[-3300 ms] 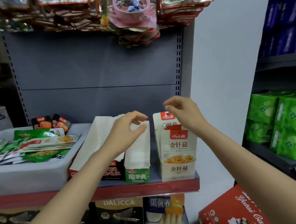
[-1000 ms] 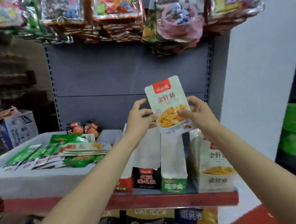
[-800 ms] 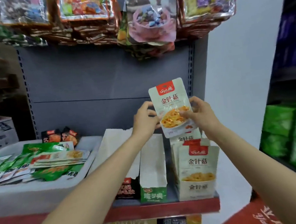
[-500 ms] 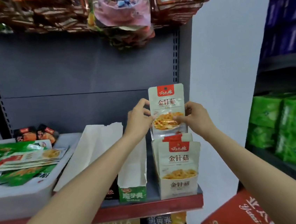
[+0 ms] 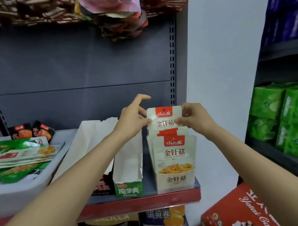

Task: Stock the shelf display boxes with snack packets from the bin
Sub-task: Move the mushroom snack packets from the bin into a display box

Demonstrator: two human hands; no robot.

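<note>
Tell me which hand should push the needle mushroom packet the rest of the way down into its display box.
Right. The right hand pinches the packet directly above the needle mushroom box; the left hand only holds its edge, reaching across the green box.

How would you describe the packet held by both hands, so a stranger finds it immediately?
Find the red-edged shelf and its rightmost display box. The packet stands tallest at the back, pinched by the left hand and right hand.
</note>
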